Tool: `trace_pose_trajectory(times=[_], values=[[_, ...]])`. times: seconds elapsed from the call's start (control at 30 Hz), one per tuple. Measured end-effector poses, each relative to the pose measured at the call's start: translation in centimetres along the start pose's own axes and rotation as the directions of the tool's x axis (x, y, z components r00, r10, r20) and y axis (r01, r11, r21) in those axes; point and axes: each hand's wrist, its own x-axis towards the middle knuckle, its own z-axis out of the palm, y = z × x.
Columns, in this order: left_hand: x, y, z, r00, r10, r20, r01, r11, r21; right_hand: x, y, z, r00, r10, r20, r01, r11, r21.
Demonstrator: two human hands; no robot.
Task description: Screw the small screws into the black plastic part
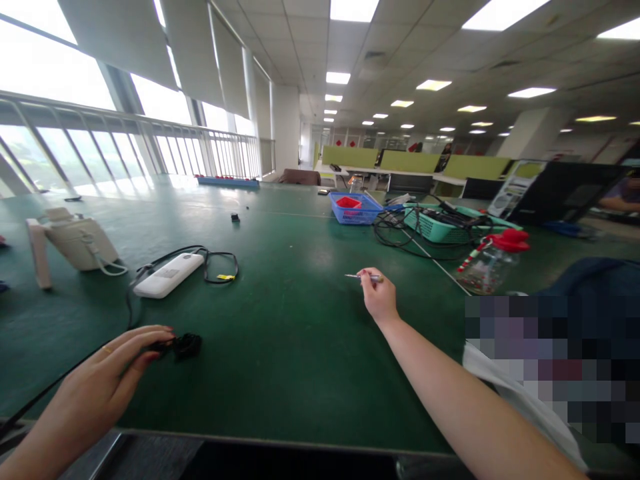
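My left hand [117,363] is at the lower left, with its thumb and fingers closed on a small black object [187,345] close to the green tabletop. Its exact kind is too dark to make out. Farther forward and to the right, my right hand [379,299] pinches a small screwdriver [353,275]. The thin metal shaft points left, and the tan handle end shows behind the fingers. Beyond my left hand lies a white power bank [170,275] with a black cable [220,253] looped beside it.
A beige bottle-like case [80,243] stands at the left. Toward the back right are a blue basket [355,215], a green basket [430,230] with tangled black cables, and a clear bottle with a red lid [505,243]. Dark cloth [595,277] lies at the right edge.
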Motion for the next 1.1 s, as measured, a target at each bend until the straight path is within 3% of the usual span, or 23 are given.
trace_pose_trajectory(times=[0.2,0.33,0.7,1.0,1.1], values=[[1.2,1.1,0.4,0.994,0.039,0.098,-0.047,0.996,0.082,0.0,-0.1,0.1,1.000,-0.009,0.015,0.009,1.000,0.000],[1.6,1.7,1.1,0.989,-0.002,0.147,-0.019,0.990,0.142,0.0,0.1,0.1,1.000,-0.011,0.028,0.011,1.000,0.007],[1.7,2.5,1.5,0.991,0.094,0.094,-0.114,0.963,0.243,0.0,0.2,0.1,0.999,-0.023,0.050,0.022,1.000,0.010],[0.9,1.5,2.1,0.996,0.073,-0.041,-0.061,0.968,0.245,0.1,0.3,0.2,0.998,-0.040,0.047,0.039,0.999,0.018],[0.9,1.0,2.2,0.997,0.062,-0.040,-0.050,0.969,0.243,0.1,0.3,0.2,0.998,-0.045,0.049,0.045,0.999,0.017]])
